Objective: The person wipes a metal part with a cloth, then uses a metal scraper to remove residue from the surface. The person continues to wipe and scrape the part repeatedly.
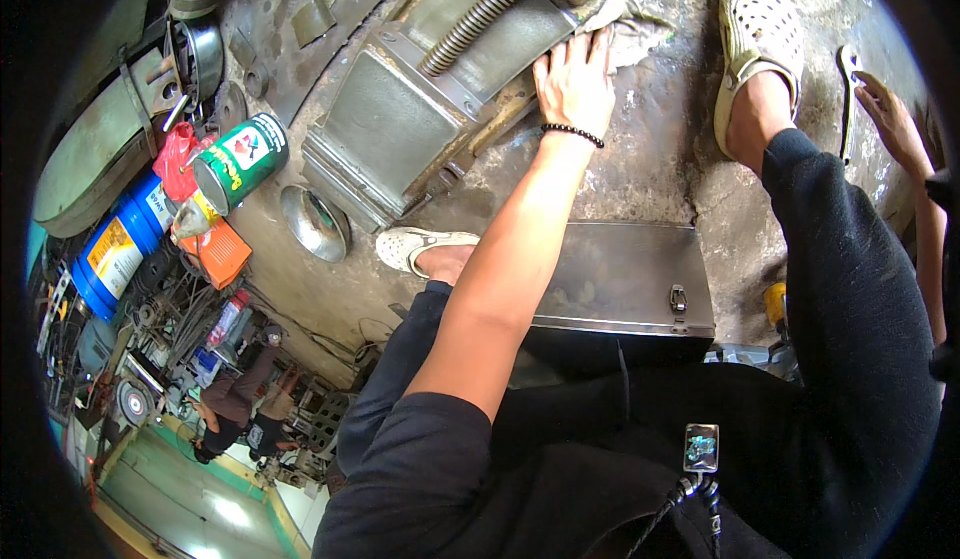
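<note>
Cloth, pale and crumpled (642, 43), lies beside the grey cast-metal screw assembly (385, 119) in the head view. My left hand (577, 84) rests palm-down over it, fingers extended; I cannot tell whether they pinch it. Best practice: press evenly, fingertips clear of edges. My right hand (888, 119) is loosely open beside the silver steel spanner (848, 109). The green cylindrical can (242, 164), blue plastic bucket (118, 246) and grey metal latched box (625, 279) show no contents
</note>
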Motion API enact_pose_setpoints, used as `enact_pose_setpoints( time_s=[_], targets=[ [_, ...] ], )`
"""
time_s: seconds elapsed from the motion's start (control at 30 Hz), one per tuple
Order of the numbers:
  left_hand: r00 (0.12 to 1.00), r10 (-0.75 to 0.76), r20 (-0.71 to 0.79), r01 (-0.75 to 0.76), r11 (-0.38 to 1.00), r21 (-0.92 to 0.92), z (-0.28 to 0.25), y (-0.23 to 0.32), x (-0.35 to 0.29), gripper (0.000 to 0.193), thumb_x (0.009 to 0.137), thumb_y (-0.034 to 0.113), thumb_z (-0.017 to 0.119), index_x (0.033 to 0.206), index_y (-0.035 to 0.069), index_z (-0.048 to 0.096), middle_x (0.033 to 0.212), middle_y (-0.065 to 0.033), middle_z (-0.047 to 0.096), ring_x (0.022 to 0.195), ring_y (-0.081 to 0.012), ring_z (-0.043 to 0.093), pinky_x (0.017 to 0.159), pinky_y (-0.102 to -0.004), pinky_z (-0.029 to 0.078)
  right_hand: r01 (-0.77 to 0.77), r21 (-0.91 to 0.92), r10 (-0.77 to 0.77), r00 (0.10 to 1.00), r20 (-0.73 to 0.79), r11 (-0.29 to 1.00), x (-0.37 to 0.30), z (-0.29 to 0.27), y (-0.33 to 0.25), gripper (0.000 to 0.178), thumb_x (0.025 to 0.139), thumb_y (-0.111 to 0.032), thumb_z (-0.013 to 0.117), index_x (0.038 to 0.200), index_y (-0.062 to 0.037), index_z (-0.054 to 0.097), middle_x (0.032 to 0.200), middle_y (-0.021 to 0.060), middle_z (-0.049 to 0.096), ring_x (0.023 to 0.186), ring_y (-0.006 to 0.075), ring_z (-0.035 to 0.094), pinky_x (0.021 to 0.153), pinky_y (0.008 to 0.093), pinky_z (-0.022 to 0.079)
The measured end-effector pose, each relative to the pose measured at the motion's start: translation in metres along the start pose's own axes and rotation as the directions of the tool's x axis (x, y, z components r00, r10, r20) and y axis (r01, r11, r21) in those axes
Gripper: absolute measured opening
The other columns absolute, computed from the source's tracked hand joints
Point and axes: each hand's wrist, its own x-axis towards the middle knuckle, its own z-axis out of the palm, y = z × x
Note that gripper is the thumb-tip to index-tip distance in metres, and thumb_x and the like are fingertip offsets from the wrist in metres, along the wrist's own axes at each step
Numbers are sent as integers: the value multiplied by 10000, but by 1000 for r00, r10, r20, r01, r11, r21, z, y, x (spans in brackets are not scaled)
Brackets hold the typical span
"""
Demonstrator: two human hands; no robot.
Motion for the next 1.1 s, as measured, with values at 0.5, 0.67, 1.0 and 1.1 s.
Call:
enact_pose_setpoints(
  time_s=[0.5,0.67,1.0,1.1],
  targets=[
    [990,-2,143,3,1000,-3,-57,-94,-135,505,853,46,601,1355,95,627,1435,-109,599,1373,-245,531,1142,-434,400,3,-41,-2,999,41,999,10,-1,-20,537,1050,-420,549,1430,-40,535,1267,261,661,1198,377,644,1016,425,492],
    [975,-165,151,146,981,128,-92,-110,-172,505,843,51,606,1347,72,624,1447,-105,593,1389,-252,515,1159,-454,367,-32,-104,30,999,-21,994,4,4,-5,523,1047,-386,570,1431,-34,539,1303,264,642,1221,360,635,1033,426,488],
    [960,-57,275,-7,974,226,-29,-93,-146,613,946,163,509,1545,76,415,1633,-205,330,1492,-349,348,1238,-522,221,9,-65,-4,997,73,998,6,-10,-25,495,1046,-334,568,1436,-33,522,1268,255,668,1182,361,658,983,424,504],
    [951,18,309,-76,981,177,-26,-116,-150,594,956,149,496,1539,66,420,1632,-167,350,1490,-314,363,1239,-492,243,35,-83,-35,999,6,996,1,-5,-22,496,1044,-337,571,1433,-31,527,1270,251,665,1181,360,657,1002,416,503]
  ],
)
